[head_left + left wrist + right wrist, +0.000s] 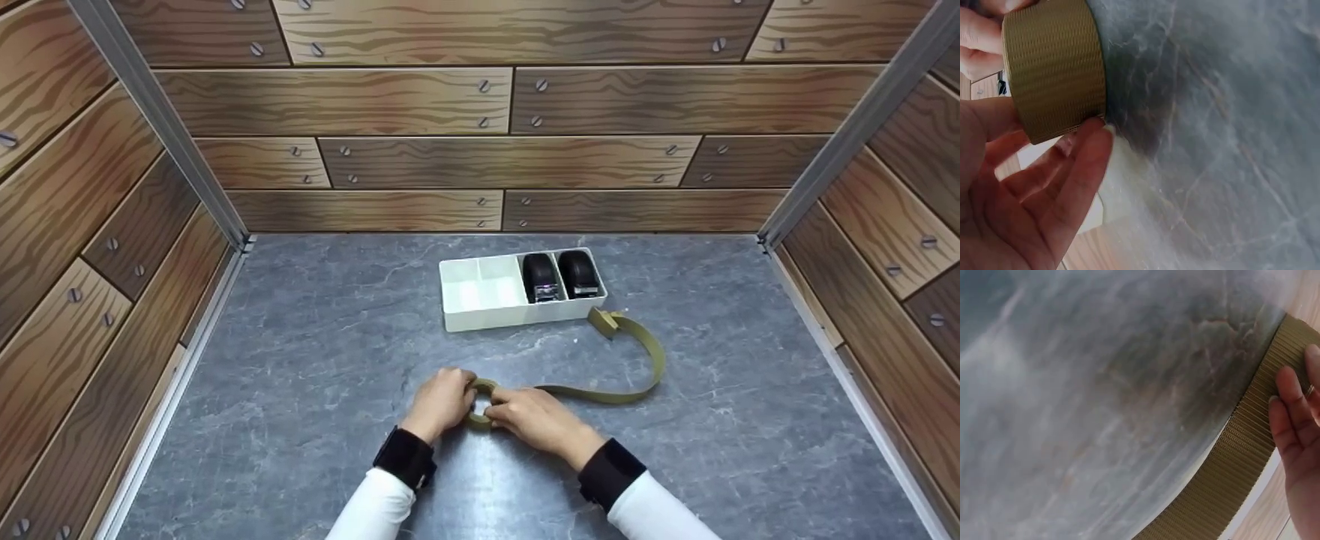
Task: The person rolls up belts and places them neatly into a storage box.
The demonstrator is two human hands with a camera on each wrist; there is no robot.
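An olive webbing belt lies on the grey marbled tabletop, its near end bent into a round coil (480, 424) standing on edge between both hands. My left hand (444, 401) holds the coil's left side; in the left wrist view the ribbed outer face of the belt (1055, 67) shows between thumb and fingers. On the coil's right side, my right hand (541, 421) pinches the webbing, and its fingertips touch the belt (1224, 455) in the right wrist view. The belt's tail (609, 396) curves out to the right and back to a thicker, angular end (604, 322) near the tray.
Behind the hands stands a white divided tray (484, 319). Its two right-hand compartments hold rounded black rolls, a left one (540, 274) and a right one (576, 271), each with silver metal at the front. Wood-patterned walls (420, 161) enclose the tabletop at back and sides.
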